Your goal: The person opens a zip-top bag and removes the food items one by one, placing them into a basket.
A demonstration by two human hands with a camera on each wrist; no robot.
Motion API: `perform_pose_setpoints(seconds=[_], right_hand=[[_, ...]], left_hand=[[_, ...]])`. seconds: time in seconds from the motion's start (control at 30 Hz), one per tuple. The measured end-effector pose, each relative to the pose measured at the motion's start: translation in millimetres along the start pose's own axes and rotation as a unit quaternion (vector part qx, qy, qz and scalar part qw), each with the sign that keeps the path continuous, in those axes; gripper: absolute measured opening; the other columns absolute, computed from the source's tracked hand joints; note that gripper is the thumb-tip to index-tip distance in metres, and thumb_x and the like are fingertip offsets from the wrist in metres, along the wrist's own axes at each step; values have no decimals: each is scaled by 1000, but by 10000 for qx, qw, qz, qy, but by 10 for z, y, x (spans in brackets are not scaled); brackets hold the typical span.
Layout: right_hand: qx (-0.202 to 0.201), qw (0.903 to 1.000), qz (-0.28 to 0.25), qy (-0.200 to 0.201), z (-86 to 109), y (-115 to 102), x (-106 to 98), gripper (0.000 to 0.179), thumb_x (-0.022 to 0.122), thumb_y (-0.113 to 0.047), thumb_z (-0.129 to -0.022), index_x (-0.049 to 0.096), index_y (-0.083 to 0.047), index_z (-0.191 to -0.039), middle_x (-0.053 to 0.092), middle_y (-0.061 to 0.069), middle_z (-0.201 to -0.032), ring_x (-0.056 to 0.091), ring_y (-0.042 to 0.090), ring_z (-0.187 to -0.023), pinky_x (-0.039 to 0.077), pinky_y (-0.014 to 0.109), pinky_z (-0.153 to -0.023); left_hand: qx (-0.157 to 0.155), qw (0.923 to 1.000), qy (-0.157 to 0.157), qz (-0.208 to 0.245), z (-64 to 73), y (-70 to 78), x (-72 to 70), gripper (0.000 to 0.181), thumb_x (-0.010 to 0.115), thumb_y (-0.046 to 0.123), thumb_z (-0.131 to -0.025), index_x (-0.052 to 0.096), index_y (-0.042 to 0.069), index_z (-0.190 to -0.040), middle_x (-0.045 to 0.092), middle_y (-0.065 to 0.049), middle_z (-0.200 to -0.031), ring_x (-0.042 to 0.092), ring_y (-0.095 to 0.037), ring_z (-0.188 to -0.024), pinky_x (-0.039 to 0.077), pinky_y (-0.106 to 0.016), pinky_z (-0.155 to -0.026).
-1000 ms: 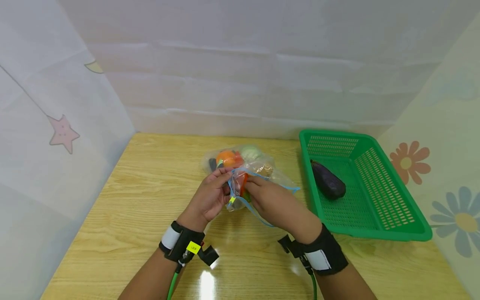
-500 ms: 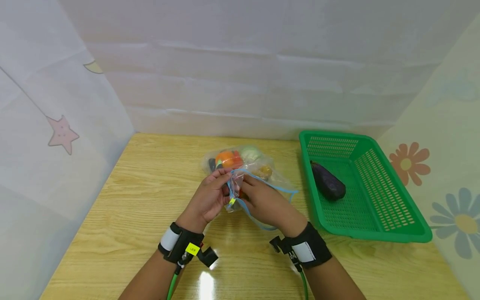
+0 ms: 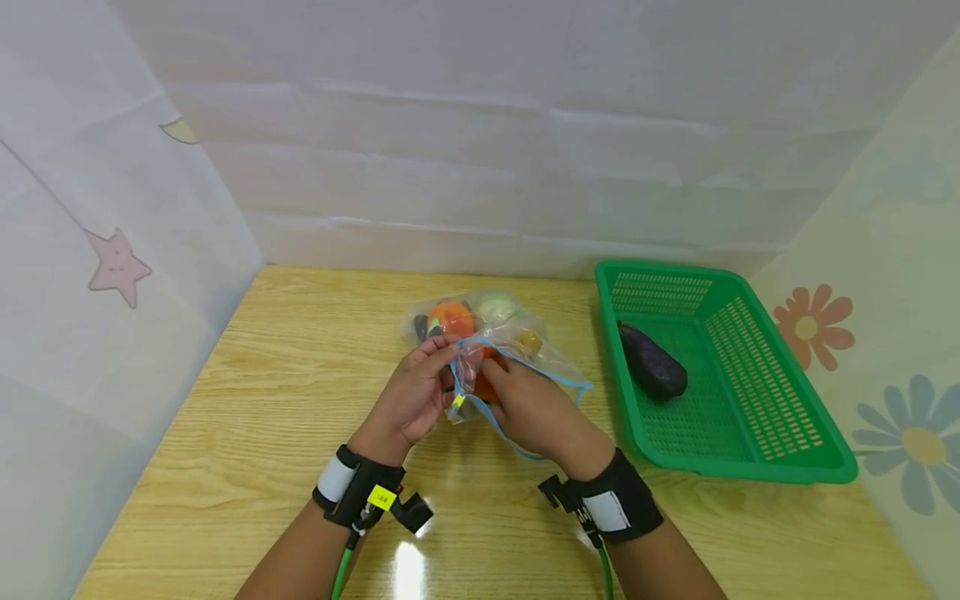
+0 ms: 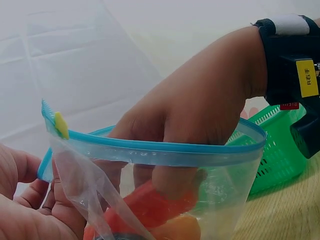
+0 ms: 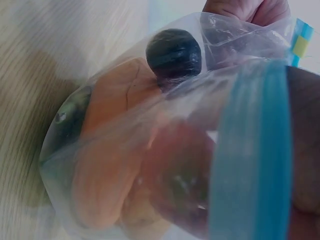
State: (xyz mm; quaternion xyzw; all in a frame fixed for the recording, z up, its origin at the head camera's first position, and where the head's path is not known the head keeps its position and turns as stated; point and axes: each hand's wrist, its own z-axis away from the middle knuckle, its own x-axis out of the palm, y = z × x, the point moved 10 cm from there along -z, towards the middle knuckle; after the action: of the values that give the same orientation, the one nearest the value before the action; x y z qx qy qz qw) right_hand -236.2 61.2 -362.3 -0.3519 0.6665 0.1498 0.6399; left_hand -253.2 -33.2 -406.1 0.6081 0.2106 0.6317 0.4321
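My left hand (image 3: 408,396) pinches the blue zip edge of a clear zip bag (image 4: 227,187), beside its yellow slider (image 4: 61,125). The bag's mouth stands wide. My right hand (image 3: 543,408) reaches down through it, fingers curled on a smooth red vegetable (image 4: 155,207), whose exact kind I cannot tell. Through the plastic show a large orange piece (image 5: 115,105), a dark round-ended piece (image 5: 175,55), a pale green round vegetable (image 3: 497,307) and a brownish-yellow lump (image 3: 528,340). The right fingertips are partly hidden by film and zip.
A green plastic basket (image 3: 817,417) stands to the right of the bag, holding a dark purple eggplant (image 3: 651,362) along its left side. Under everything lies a wood-grain table (image 3: 247,433), with pale cloth walls (image 3: 450,167) behind and at both sides.
My right hand has shifted slightly left and deeper into the bag, and the red vegetable has moved with its fingers. The left hand keeps its pinch on the bag's edge.
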Motion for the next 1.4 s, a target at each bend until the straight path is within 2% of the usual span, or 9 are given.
perform_pose_setpoints(seconds=[0.1, 0.2, 0.43, 0.6, 0.73, 0.9, 1.1, 1.23, 1.4], right_hand=[[82, 9998, 10, -167, 30, -4, 1, 42, 62, -12, -96, 53, -7, -137, 54, 18, -138, 61, 31, -114, 52, 43, -91], [50, 9998, -44, -188, 44, -18, -5, 38, 59, -12, -97, 57, -6, -135, 44, 18, -149, 57, 33, -122, 49, 44, -96], [-251, 9991, 49, 327, 41, -74, -108, 20, 71, -10, -91, 61, -3, -107, 61, 16, -122, 64, 25, -94, 54, 35, -79], [-102, 9998, 23, 144, 55, -36, -57, 27, 74, -11, -89, 59, -4, -110, 60, 9, -101, 59, 21, -82, 52, 34, -72], [-105, 9998, 135, 137, 73, -26, -29, 35, 75, -13, -89, 58, -1, -118, 62, 12, -104, 62, 23, -85, 54, 36, -75], [-103, 9996, 259, 77, 97, -38, -51, 39, 68, -11, -91, 59, -2, -127, 61, 15, -123, 64, 27, -96, 54, 39, -81], [-195, 9992, 335, -16, 209, -108, -262, 39, 64, -5, -82, 65, -8, -121, 61, 9, -122, 63, 29, -97, 53, 42, -83], [-562, 9973, 428, 194, 342, -172, -467, 32, 61, -4, -82, 71, -9, -112, 65, 6, -115, 62, 27, -97, 52, 41, -85], [-969, 9934, 117, 608, 557, -174, -790, 35, 56, -1, -83, 74, -9, -112, 67, 5, -116, 63, 25, -102, 52, 41, -85]], left_hand=[[41, 10000, -31, -6, -8, 10, 2, 10, 43, 15, -108, 50, 10, -114, 63, -2, -81, 60, -9, -69, 39, -18, -52], [52, 10000, -62, 22, -14, 10, 3, 9, 42, 14, -108, 49, 9, -113, 62, -2, -80, 60, -9, -68, 38, -18, -51], [19, 10000, 2, 10, -18, -3, -17, 11, 45, 17, -108, 51, 10, -113, 62, -2, -79, 59, -9, -67, 37, -19, -50], [-13, 10000, 26, 17, -18, -8, -20, 10, 44, 16, -108, 51, 10, -112, 62, -2, -78, 59, -9, -65, 36, -18, -49], [-8, 10000, 3, 54, -23, -11, -14, 10, 44, 15, -108, 50, 9, -114, 62, -2, -79, 60, -9, -66, 36, -18, -48], [15, 9999, 25, 118, -39, -20, -28, 9, 45, 14, -108, 51, 9, -111, 62, -2, -81, 61, -9, -68, 43, -18, -53], [17, 9997, -12, 261, -51, -23, -18, 9, 42, 12, -108, 50, 8, -109, 62, -2, -84, 60, -10, -69, 48, -19, -59], [-3, 9993, 126, 352, -59, -21, -52, 8, 42, 11, -108, 50, 9, -108, 59, 0, -87, 57, -9, -66, 47, -18, -58], [-6, 9989, 252, 402, -73, -9, -97, 7, 42, 10, -108, 49, 10, -109, 59, 1, -89, 58, -9, -66, 48, -17, -60]])
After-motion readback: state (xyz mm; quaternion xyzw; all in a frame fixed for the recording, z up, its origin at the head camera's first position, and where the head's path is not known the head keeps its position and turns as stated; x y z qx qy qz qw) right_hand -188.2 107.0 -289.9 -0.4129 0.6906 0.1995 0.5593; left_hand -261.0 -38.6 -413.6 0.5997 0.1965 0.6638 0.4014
